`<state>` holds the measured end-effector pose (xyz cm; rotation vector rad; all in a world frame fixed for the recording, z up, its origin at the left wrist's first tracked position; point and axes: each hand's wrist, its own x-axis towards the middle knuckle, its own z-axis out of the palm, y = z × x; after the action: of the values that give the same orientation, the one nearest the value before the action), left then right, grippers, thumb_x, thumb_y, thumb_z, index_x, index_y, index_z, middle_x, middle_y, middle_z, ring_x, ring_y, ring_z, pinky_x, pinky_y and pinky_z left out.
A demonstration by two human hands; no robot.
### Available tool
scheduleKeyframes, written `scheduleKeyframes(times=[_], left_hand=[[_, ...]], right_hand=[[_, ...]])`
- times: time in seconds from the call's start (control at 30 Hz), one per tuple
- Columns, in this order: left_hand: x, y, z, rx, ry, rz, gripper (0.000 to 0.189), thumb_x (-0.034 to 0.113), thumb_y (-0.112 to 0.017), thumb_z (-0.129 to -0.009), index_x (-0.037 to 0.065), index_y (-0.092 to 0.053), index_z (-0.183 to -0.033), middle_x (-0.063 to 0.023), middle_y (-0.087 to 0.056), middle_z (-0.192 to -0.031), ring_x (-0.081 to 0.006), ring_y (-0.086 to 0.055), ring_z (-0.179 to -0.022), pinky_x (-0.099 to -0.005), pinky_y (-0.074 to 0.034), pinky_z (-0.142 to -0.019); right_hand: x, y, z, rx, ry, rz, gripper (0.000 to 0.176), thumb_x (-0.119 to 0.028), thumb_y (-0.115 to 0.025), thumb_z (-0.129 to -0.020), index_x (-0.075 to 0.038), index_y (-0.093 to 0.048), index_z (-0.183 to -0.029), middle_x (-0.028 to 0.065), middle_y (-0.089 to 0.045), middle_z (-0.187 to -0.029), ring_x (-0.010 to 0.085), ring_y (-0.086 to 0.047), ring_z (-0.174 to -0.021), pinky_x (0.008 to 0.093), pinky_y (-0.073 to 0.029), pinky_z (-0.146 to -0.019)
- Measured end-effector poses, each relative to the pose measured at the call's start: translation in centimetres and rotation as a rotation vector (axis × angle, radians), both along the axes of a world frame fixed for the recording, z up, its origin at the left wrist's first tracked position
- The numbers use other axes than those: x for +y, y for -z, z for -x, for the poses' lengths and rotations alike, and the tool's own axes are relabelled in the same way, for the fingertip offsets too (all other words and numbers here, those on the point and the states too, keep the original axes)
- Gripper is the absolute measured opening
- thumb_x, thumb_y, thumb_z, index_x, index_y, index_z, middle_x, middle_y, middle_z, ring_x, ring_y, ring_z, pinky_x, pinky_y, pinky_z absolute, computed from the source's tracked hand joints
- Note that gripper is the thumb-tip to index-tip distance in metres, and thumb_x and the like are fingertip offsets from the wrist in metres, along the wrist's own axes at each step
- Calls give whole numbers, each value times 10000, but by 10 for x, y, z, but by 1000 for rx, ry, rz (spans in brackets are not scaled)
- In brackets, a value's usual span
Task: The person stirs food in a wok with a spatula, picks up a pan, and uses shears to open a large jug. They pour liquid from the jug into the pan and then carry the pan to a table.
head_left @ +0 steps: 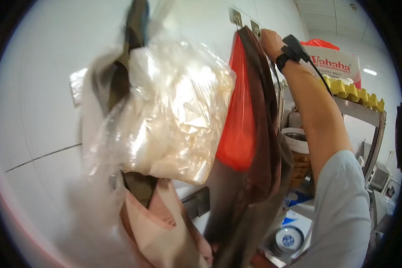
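Note:
My right hand is raised high against the wall, beside a metal hook plate. Its fingers are curled closed, and what they hold is hidden. Dark brown cloth, perhaps an apron, hangs just left of this hand from another hook. A red plastic bag hangs against the cloth. Further left, a clear plastic bag with pale contents hangs in front of a beige and pink cloth. My left hand is not in view.
Behind my right arm stands a metal shelf with yellow egg trays and a white carton on top. Below are a white-rimmed bucket and stacked blue-and-white plates. A black cable runs from my wrist device.

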<state>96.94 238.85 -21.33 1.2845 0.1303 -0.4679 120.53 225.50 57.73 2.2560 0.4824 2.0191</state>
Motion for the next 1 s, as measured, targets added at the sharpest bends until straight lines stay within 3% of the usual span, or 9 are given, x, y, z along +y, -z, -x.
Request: scheduleKeyframes(times=[0.33,0.37,0.43,0.5,0.63,0.67,0.73,0.83,1.0], left_hand=[[9,58,40,-162,140,-118,177,158,-435,-827,34,-548,-883,-21,-531,-666,-91,-492,-590,-219,-415,-531],[10,77,53,-254,168,-168,177,158,-435,-827,34,-548,-882,-21,-530,-664,-90,-491,-590,-219,-415,-531],[3,-31,52,-156,349,19,161,143,-420,-838,43,-522,-764,-4,-499,-600,-64,-440,-532,-211,-373,-494],[-10,-29,44,-34,450,-50,152,163,-428,-846,40,-518,-841,-2,-507,-659,-63,-449,-544,-192,-371,-488],[-36,11,42,152,653,146,153,163,-421,-851,70,-522,-920,-15,-537,-774,-103,-513,-610,-193,-405,-525],[-47,-17,56,-501,629,-86,166,172,-431,-846,60,-523,-928,-25,-540,-778,-107,-513,-607,-203,-410,-528],[-53,-18,69,-165,691,-54,178,157,-426,-841,30,-504,-939,-39,-530,-759,-104,-508,-586,-198,-407,-494],[-83,-36,81,155,827,5,174,115,-413,-835,9,-488,-950,-41,-521,-745,-100,-498,-561,-180,-392,-460],[-176,-63,107,21,1020,-134,174,90,-425,-809,3,-503,-938,-41,-519,-785,-105,-504,-606,-189,-405,-492]], right_hand=[[-18,79,26,5,-83,127,255,-230,-500,-775,4,-498,-875,209,-544,-808,305,-555,-607,367,-433,-493],[-15,109,74,121,-151,-24,424,-316,-465,-798,24,-400,-1043,255,-410,-1061,385,-417,-965,439,-351,-807],[-37,168,114,-41,-386,-30,376,-112,-445,-744,18,-384,-1091,243,-440,-997,369,-456,-889,421,-369,-776],[-69,254,151,-231,-413,-65,289,-41,-479,-690,3,-455,-975,180,-494,-871,295,-488,-773,355,-404,-697],[-122,502,276,710,-198,-307,134,-11,-489,-720,-36,-476,-851,133,-486,-772,293,-502,-676,356,-411,-563],[-137,554,314,894,-259,-536,143,-20,-485,-731,-25,-481,-875,139,-500,-763,285,-517,-689,352,-429,-584],[-145,632,409,959,-126,-1309,128,-77,-493,-775,-23,-503,-890,88,-535,-727,188,-538,-642,284,-440,-563],[-178,663,549,363,-109,-2201,125,-143,-507,-789,-45,-516,-866,45,-550,-735,119,-538,-607,207,-444,-532],[-243,685,686,-445,-165,-2275,238,-223,-499,-807,-12,-471,-914,70,-557,-790,141,-546,-636,202,-461,-539]])
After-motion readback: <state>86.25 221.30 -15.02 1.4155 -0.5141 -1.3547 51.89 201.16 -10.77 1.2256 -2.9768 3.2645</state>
